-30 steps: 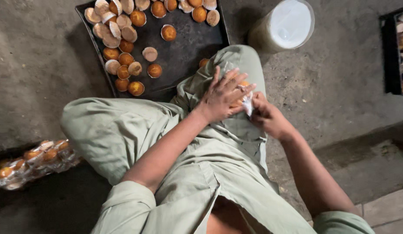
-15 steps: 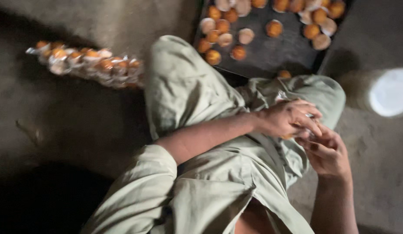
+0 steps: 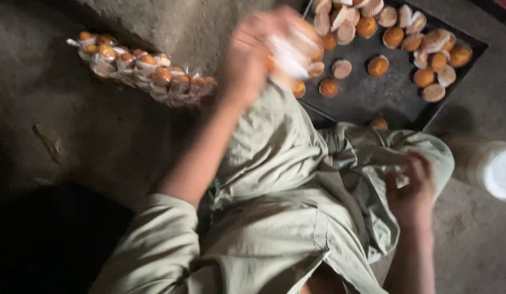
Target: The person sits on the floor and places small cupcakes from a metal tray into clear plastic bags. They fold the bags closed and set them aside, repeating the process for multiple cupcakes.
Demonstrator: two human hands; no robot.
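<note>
My left hand [image 3: 253, 54] is raised and blurred, gripping a clear plastic packet of small orange cakes [image 3: 294, 49], between the dark baking tray [image 3: 372, 98] and a row of packed cakes [image 3: 144, 73] on the floor. My right hand [image 3: 413, 190] rests on my pale green trouser leg near my knee, fingers curled; whether it holds anything cannot be made out. The tray carries several loose orange cupcakes in paper cases [image 3: 427, 46].
I sit cross-legged on a rough concrete floor. A white round container [image 3: 498, 171] stands at the right edge. One cupcake [image 3: 378, 124] lies by the tray's near edge. A dark shadowed area fills the lower left.
My left hand has left my lap and swung up and left with a packet of cakes. The view has turned left, bringing the packed row into the upper left.
</note>
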